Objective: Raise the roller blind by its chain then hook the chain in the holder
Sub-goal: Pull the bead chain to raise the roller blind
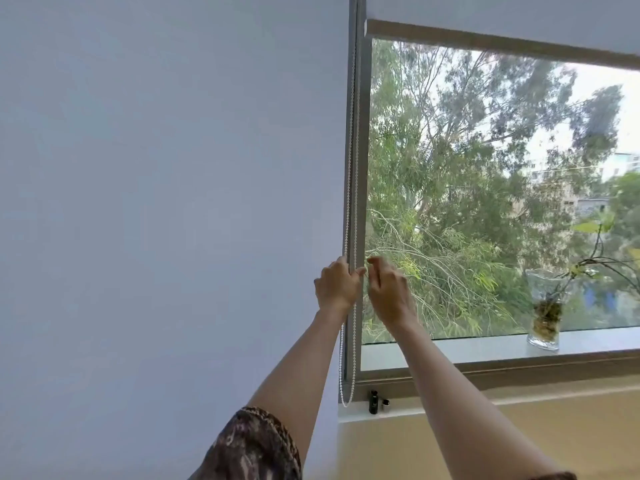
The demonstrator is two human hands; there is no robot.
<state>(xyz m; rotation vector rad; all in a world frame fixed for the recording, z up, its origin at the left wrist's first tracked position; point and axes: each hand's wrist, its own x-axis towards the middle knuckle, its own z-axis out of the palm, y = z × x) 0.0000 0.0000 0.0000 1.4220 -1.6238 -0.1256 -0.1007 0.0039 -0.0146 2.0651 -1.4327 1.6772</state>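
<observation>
Blind [519, 15] near top of window; left hand [336, 284] closed around the chain [350, 168] beside the frame, apparently to haul it, while right hand [389, 292] hovers loosely curled, holding nothing, likely ready to take over.

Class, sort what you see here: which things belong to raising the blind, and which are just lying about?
Belongs to the job: roller blind; bead chain; left hand gripping the chain; right hand beside it.

Just lying about: glass vase with plant; small dark object on the sill.
</observation>
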